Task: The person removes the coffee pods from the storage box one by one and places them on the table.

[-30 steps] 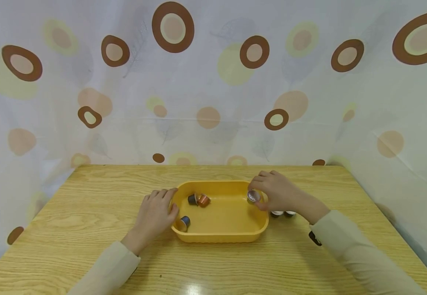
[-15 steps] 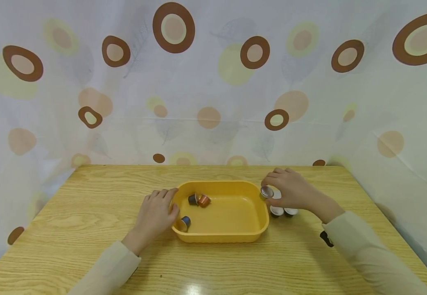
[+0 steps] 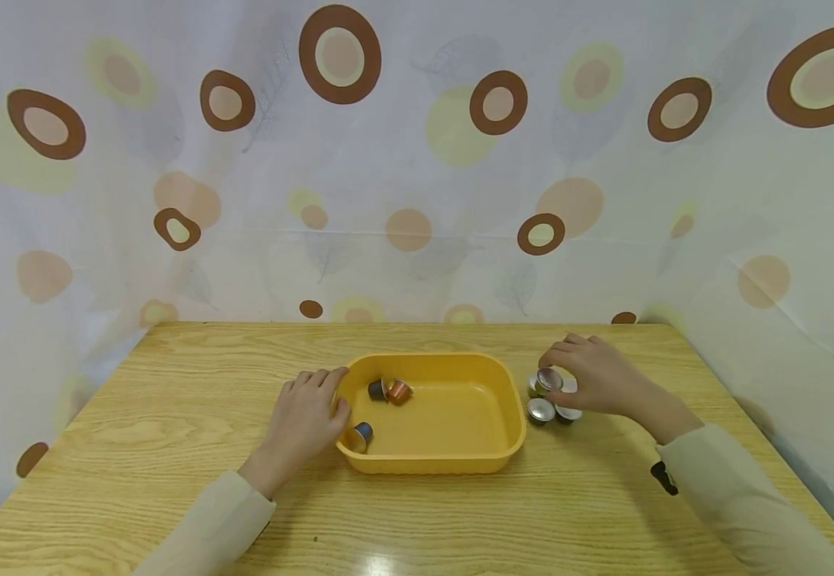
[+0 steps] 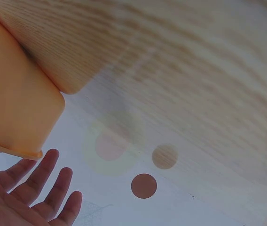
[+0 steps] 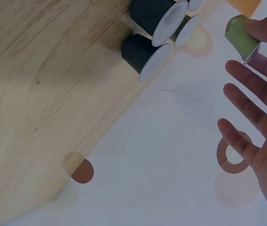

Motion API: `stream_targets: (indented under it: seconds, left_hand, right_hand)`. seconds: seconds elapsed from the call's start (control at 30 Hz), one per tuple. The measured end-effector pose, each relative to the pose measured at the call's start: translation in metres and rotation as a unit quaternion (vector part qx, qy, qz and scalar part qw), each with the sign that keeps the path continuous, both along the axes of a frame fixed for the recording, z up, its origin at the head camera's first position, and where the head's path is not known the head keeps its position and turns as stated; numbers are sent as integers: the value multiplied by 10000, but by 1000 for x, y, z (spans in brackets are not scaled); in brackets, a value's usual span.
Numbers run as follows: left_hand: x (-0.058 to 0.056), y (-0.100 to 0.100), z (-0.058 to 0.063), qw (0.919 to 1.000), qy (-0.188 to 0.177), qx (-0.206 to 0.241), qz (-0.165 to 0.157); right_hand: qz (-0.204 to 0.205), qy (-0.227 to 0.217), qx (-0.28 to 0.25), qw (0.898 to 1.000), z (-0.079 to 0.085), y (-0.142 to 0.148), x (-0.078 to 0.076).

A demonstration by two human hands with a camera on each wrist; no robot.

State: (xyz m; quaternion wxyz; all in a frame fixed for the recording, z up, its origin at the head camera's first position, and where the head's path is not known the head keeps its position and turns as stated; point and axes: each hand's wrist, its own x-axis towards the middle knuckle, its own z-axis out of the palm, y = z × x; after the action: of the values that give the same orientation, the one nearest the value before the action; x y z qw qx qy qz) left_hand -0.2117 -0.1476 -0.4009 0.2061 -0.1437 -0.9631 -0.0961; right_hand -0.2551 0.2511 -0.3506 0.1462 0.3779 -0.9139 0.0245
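Observation:
My right hand [image 3: 600, 380] pinches a green coffee capsule [image 5: 241, 37] between thumb and index finger, its silver lid facing up in the head view. The other three fingers extend loosely. Close under and around it are several capsules lying lid-up, among them a white-lidded capsule [image 3: 540, 411] and a dark capsule [image 5: 143, 55]. My left hand [image 3: 306, 420] rests at the left rim of the yellow tray [image 3: 431, 464], fingers spread and fairly straight, thumb over the edge. Inside the tray's left half are a black capsule [image 3: 377, 390], a copper capsule [image 3: 399, 392] and a blue capsule [image 3: 362, 434].
The wooden table [image 3: 417, 520] extends around the tray. A patterned cloth [image 3: 417, 160] hangs behind the table and along its sides. The capsule group stands just right of the tray's right wall.
My right hand has moved right with the green capsule, from over the tray's right end to over the capsule group. The left hand and tray have stayed still.

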Motion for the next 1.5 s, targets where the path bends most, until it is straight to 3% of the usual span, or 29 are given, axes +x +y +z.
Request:
stream_targets:
  seconds: [0.63, 1.1, 1.5]
  left_hand:
    - [1, 0, 0, 10000, -27, -14, 13]
    - [1, -1, 0, 10000, -5, -46, 9]
    - [0, -1, -1, 10000, -14, -33, 20]
  right_hand:
    - [-788, -406, 104, 9960, -9, 41, 6]
    - [-1075, -372, 255, 9932, -18, 66, 2]
    - [-1279, -687, 359, 9888, -32, 73, -3]
